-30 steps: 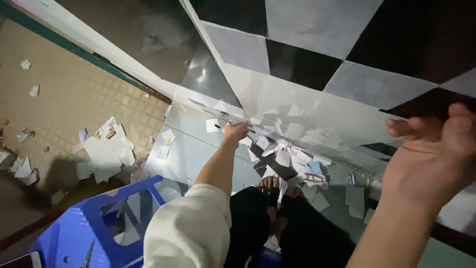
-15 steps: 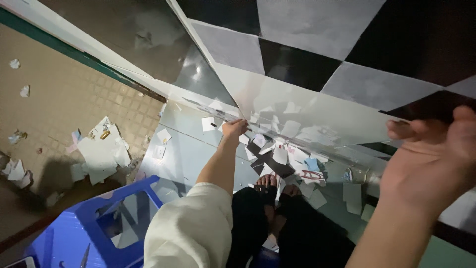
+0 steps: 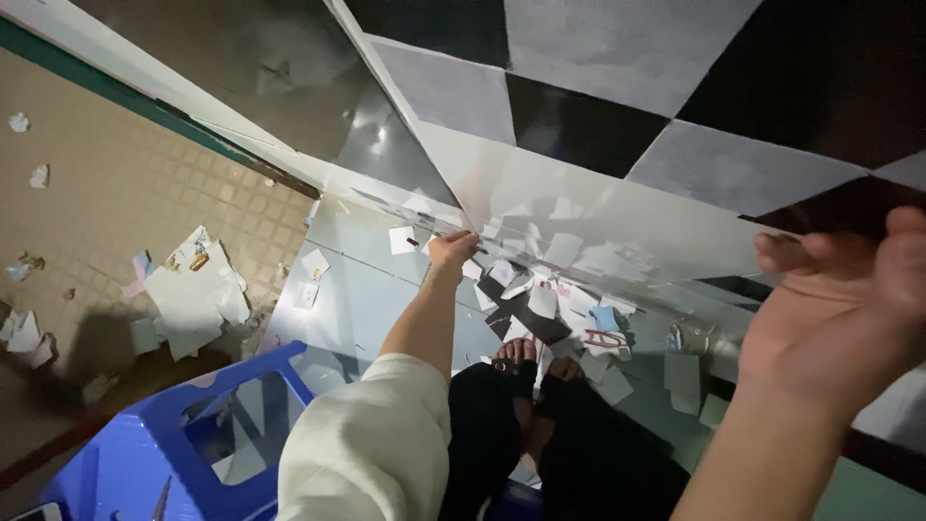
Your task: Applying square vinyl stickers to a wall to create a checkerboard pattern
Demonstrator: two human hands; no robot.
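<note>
Against the checkered wall (image 3: 598, 106), the left hand (image 3: 451, 249) pinches the lower corner of a clear film (image 3: 579, 207) while the right hand (image 3: 844, 309), fingers spread, presses its edge, paper scraps (image 3: 540, 299) littering the floor (image 3: 357, 299) below.

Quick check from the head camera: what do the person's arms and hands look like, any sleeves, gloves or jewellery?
Both hands are bare, no gloves. The left hand shows no ring or watch; that arm wears a loose cream-white sleeve pushed up above the elbow, leaving the forearm uncovered. The right hand and its forearm are uncovered too, with no sleeve, band or jewellery in view.
</note>
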